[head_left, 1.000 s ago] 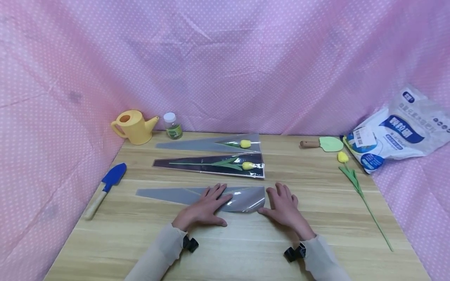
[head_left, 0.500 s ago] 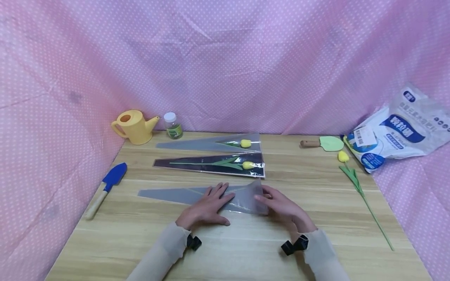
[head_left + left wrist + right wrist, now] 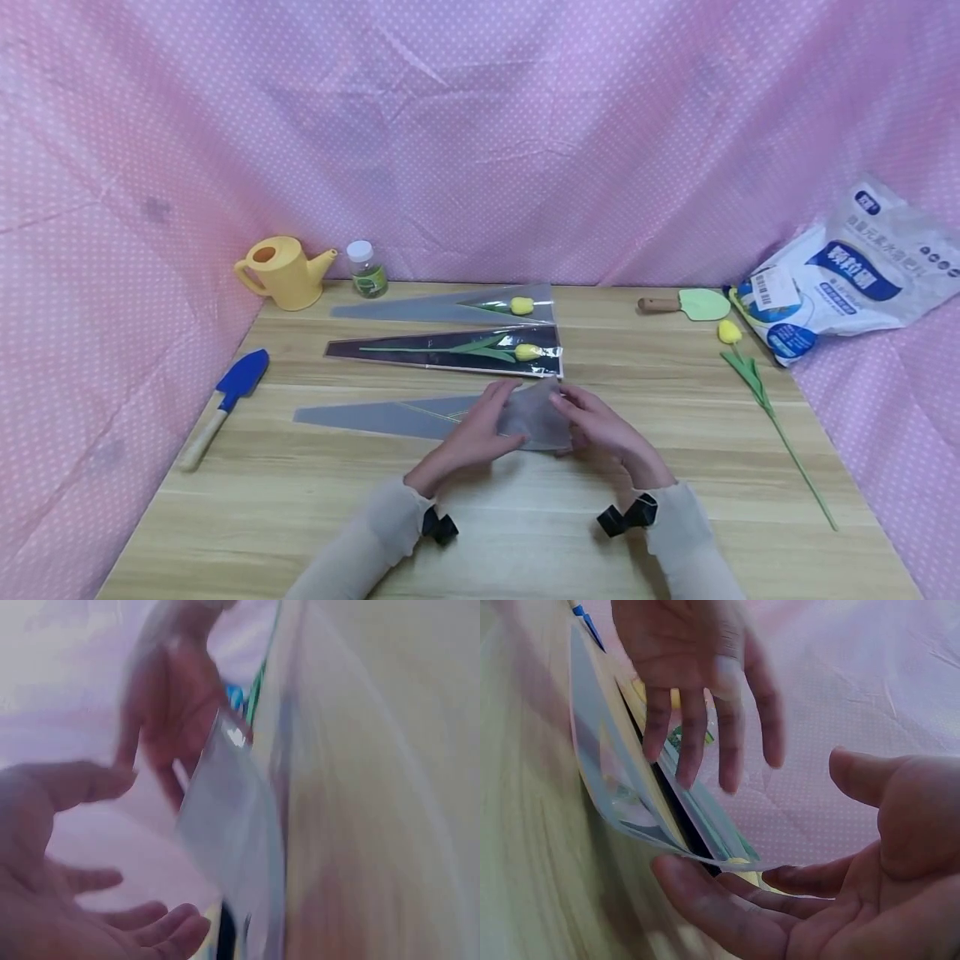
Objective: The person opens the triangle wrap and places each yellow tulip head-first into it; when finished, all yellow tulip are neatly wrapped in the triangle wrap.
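Observation:
A tapered, see-through plastic flower sleeve (image 3: 352,415) lies at the front of the group on the table, its wide end bent upward at the right. Over that end is my left hand (image 3: 476,433), thumb and fingers spread; in the left wrist view a gap shows between it and the sleeve (image 3: 236,802). My right hand (image 3: 611,429) is at the wide edge. The right wrist view has its fingers (image 3: 682,877) under the lifted edge and its thumb apart. Farther back lie a dark sleeve (image 3: 405,353) and a clear sleeve (image 3: 390,310), each with a yellow tulip.
A loose yellow tulip (image 3: 768,412) lies at the right, below a green trowel (image 3: 705,305) and a white fertilizer bag (image 3: 840,292). On the left are a blue trowel (image 3: 242,373), a yellow watering can (image 3: 288,279) and a lidded jar (image 3: 368,279). Pink cloth (image 3: 480,150) hangs behind.
My left hand has come off the sleeve's middle and moved right toward its wide end. The right hand has gone from beside that end to under its edge, which now stands lifted.

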Motion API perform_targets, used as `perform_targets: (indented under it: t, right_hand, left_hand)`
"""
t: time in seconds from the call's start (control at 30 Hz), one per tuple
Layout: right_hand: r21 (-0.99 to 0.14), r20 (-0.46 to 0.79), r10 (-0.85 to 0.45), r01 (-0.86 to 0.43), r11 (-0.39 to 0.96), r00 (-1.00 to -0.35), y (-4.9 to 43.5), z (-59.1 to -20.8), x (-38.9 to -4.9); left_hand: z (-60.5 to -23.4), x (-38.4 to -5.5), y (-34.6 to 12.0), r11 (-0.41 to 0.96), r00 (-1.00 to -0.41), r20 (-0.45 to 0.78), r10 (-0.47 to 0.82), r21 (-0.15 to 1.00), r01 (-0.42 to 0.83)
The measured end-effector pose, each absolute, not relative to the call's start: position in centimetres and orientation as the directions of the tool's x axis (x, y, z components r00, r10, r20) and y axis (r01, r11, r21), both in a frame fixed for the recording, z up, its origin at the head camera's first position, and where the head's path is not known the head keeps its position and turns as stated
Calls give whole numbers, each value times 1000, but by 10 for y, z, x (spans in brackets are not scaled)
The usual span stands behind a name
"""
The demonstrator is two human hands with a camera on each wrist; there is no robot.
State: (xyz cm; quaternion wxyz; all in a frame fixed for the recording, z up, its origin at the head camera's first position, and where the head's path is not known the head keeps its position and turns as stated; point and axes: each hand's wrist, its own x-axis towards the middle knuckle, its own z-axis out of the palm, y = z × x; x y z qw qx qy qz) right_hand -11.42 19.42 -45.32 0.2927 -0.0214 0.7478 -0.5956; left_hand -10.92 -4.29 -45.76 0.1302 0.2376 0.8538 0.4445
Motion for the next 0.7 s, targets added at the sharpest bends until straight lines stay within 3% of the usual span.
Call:
perform_targets:
  t: [0.13,0.27,0.47,0.7]
  right_hand:
    - [-905,-415,-382,329,271,-826,194,-450,-117]
    - [-912,-400,-388,317,261,-830,192,-447,-119]
    - [-930,-366,-475,328,164,-800,185,-448,-120]
    - [-926,-375,-474,340,162,-796,184,-452,-119]
  left_hand:
    - [-461,-108,-26,343,-902,-46,430,932,116]
    - [-467,-108,-13,246,-932,-109,344,969,-23]
    - [-482,-107,-6,183,-945,-160,285,977,-111]
    - [-488,-108,-9,107,-941,-196,276,979,-173]
